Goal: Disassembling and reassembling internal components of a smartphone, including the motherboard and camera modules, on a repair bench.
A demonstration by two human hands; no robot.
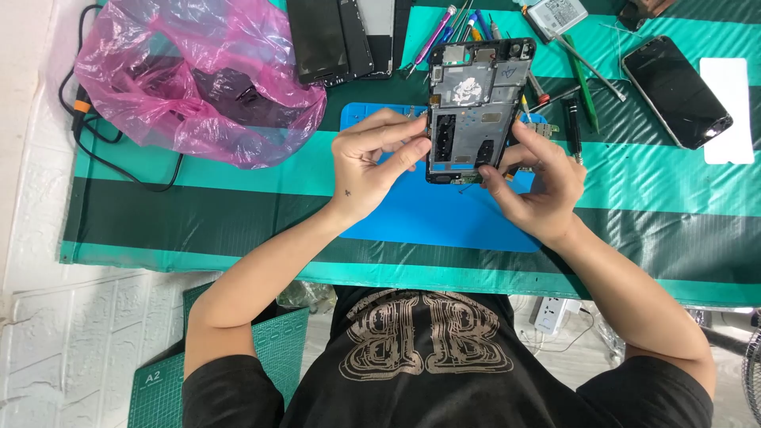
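Black shirt (420,357) lies nearest. Over the blue mat (428,214) mid-worktop, the left hand (372,162) has its grip closed on the opened phone (476,107); the right hand (535,186) pinches its lower edge. Best steady the frame, prying gently.

Workbench (238,230) draped in green-striped cloth, blue mat (444,218) beneath the fingers. Beyond the fingertips: screwdrivers (464,24), dark phone panels (341,40). Pink plastic bag (190,79) far left of them, black phone (675,92) and white card (728,111) far right.
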